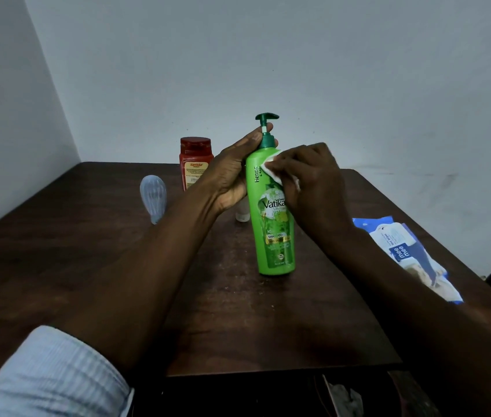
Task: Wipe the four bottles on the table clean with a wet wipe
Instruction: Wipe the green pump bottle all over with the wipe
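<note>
A tall green pump bottle stands upright in the middle of the dark wooden table. My left hand grips its neck and upper back, with fingers curled round below the pump. My right hand pinches a white wet wipe and presses it against the bottle's upper front. A red bottle stands behind on the left. A clear bottle lies on its side further left. A small white bottle shows partly behind my left hand.
A blue and white pack of wet wipes lies on the table at the right. The table sits against a pale wall in a corner. Its front edge is near my body.
</note>
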`<state>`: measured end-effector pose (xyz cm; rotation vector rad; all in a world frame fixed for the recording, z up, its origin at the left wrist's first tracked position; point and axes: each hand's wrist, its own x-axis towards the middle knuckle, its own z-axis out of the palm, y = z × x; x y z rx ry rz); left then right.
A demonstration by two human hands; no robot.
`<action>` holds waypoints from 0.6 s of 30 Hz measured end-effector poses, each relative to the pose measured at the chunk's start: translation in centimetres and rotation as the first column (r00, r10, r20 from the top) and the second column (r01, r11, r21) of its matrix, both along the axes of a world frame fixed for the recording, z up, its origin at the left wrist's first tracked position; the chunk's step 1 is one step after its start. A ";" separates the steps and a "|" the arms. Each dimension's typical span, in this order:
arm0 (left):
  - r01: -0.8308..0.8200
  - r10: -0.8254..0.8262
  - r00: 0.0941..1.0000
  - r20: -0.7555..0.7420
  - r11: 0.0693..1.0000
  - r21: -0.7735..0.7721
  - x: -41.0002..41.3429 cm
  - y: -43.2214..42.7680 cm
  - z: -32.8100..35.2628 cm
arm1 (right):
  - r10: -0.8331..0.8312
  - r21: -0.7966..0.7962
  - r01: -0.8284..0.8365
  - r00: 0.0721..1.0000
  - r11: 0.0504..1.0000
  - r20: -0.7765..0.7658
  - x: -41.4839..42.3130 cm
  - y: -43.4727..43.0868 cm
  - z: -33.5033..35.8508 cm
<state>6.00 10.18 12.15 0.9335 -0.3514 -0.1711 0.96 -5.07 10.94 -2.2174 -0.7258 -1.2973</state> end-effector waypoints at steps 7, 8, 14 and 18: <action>-0.014 0.014 1.000 0.012 1.000 0.007 0.0 0.1 -0.2 | 0.081 0.012 -0.081 0.995 0.997 -0.060 -0.5 0.4 -0.5; -0.014 0.014 1.000 0.014 1.000 0.009 0.0 0.2 -0.2 | 0.082 0.001 -0.082 0.995 0.997 -0.059 -0.6 0.2 -0.7; -0.038 0.038 0.999 0.019 0.998 0.040 0.2 0.1 -0.4 | 0.091 -0.093 -0.101 0.990 0.990 -0.109 -2.5 -1.1 -3.5; -0.047 0.046 0.998 0.032 0.998 0.052 0.3 0.3 -0.5 | 0.089 -0.175 -0.119 0.981 0.977 -0.172 -4.3 -2.0 -6.0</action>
